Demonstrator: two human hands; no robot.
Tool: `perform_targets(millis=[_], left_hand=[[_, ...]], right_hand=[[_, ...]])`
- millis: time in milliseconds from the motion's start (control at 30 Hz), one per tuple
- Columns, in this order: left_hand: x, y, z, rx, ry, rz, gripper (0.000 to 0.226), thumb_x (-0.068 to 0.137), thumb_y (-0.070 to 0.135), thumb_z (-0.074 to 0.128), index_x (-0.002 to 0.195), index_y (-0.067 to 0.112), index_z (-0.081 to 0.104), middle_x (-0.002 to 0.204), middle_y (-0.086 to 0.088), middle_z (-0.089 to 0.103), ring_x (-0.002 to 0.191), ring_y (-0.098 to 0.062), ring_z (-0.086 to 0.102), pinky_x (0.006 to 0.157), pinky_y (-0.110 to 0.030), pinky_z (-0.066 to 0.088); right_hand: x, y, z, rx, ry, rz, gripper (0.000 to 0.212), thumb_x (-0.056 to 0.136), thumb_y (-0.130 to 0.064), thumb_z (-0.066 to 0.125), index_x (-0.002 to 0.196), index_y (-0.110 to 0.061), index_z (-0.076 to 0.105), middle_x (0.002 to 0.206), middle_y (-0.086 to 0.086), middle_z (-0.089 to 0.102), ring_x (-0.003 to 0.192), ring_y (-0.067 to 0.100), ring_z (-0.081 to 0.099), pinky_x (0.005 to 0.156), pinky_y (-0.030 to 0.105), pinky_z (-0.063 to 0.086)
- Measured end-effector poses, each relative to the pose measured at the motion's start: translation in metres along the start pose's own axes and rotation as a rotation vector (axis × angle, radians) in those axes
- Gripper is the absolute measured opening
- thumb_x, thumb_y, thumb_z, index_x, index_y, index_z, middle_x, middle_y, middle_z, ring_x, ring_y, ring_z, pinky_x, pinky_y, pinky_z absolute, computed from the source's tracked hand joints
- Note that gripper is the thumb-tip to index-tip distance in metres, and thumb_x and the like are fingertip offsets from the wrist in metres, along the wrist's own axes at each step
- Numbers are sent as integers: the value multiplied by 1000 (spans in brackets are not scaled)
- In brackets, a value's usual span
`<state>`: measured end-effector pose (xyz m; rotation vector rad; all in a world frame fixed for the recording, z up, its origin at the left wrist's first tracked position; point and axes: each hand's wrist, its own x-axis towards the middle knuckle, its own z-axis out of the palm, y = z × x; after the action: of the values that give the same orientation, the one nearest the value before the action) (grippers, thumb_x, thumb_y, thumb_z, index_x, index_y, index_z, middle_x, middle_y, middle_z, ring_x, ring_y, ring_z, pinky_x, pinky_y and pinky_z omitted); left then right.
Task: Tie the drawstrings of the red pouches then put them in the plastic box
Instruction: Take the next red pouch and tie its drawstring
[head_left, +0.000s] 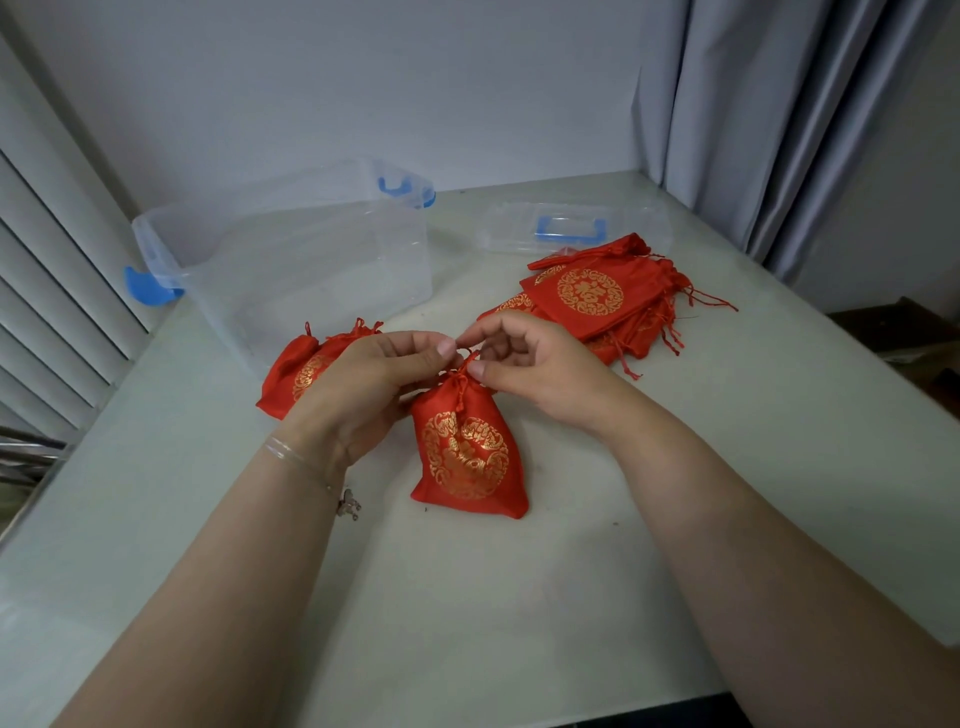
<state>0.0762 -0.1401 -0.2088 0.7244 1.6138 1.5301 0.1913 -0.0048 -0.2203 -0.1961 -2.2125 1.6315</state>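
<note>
I hold a red pouch (467, 457) in the middle of the pale table (727, 467), its base resting on the surface and its neck lifted toward me. It is bright red satin with a round gold emblem of curling floral shapes printed on its face, and its mouth is gathered into tight pleats where the red drawstring (462, 370) cinches it. My left hand (363, 384) curls around the neck from the left, fingers bent and the thumb tip pressing against the cord at the gathered top. My right hand (530, 364) comes in from the right, thumb and forefinger pinching the drawstring just above the pleats, the other fingers loosely arched. A thin bracelet (311, 467) with a small charm sits on my left wrist. Just behind my left hand lies another cinched pouch (291, 374), the same red with gold print, partly hidden by my knuckles. Beyond my right hand a stack of flat pouches (597, 296) lies fanned out, their mouths not gathered and their cords trailing loose toward the right edge. The clear plastic box (311, 260) stands open at the back left of the table, with blue latches on its ends; no pouch shows inside it. Its clear lid (571, 228) with a blue handle lies flat behind the stack, near the grey curtain (779, 130).
</note>
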Motion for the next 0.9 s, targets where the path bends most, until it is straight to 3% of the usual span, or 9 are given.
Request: perform_targets(millis=[167, 300, 400, 500, 600, 667, 767, 833, 900], left_hand=[[1, 0, -1, -119, -21, 52, 12, 76, 17, 62, 87, 12, 61, 78, 1, 67, 85, -20, 60, 75, -27, 47], [0, 1, 1, -242, -102, 103, 6, 85, 15, 62, 87, 16, 57, 73, 1, 62, 72, -18, 58, 68, -25, 51], [-1, 1, 0, -100, -92, 107, 5, 85, 20, 61, 85, 16, 58, 72, 1, 61, 71, -18, 56, 72, -29, 47], [-3, -1, 4, 216, 64, 132, 11, 95, 15, 55, 84, 16, 58, 70, 4, 64, 72, -20, 53, 75, -34, 41], [-3, -4, 12, 497, 185, 176, 12, 96, 19, 54, 86, 17, 60, 67, 6, 66, 68, -18, 49, 63, -26, 39], [-3, -4, 15, 561, 182, 188, 13, 95, 21, 55, 85, 17, 62, 68, 6, 66, 65, -16, 51, 59, -22, 39], [-5, -2, 13, 565, 158, 181, 12, 94, 19, 58, 86, 16, 67, 75, 5, 70, 70, -7, 61, 68, -17, 47], [-7, 1, 11, 532, 102, 167, 9, 91, 12, 60, 89, 14, 69, 79, 2, 72, 72, 0, 65, 67, -9, 48], [-8, 2, 11, 491, 51, 141, 9, 86, 7, 66, 93, 10, 69, 83, -3, 72, 74, -2, 67, 67, -10, 51]], right_hand=[[0, -1, -2, -12, 45, -45, 17, 86, 0, 63, 84, -17, 62, 72, 0, 60, 62, 13, 61, 65, 27, 53], [1, 2, -1, -35, 15, -2, 21, 89, 3, 56, 81, -16, 56, 69, 4, 60, 61, 9, 61, 65, 23, 54], [-2, 0, -1, -88, -39, 55, 17, 94, -2, 50, 84, -16, 51, 72, 2, 62, 67, 14, 63, 74, 27, 53], [-6, -3, -2, -304, -117, 94, 11, 97, -11, 46, 88, -16, 49, 73, -1, 63, 68, 10, 62, 69, 17, 48], [-7, -3, 0, -475, -143, 108, 10, 98, -21, 45, 88, -21, 46, 76, -2, 65, 71, 13, 66, 70, 28, 52], [-7, -4, -1, -507, -111, 107, 11, 97, -26, 45, 88, -23, 47, 76, -4, 64, 72, 13, 65, 70, 34, 54], [-7, -7, -2, -606, -41, 19, 10, 96, -29, 48, 90, -22, 50, 77, -8, 60, 76, 12, 60, 74, 41, 51], [-6, -7, -1, -662, 5, -74, 10, 94, -29, 51, 88, -20, 51, 85, -7, 57, 81, 14, 57, 75, 42, 48], [-4, -6, 1, -689, 33, -172, 11, 93, -28, 54, 86, -20, 52, 93, -5, 51, 83, 16, 54, 75, 41, 46]])
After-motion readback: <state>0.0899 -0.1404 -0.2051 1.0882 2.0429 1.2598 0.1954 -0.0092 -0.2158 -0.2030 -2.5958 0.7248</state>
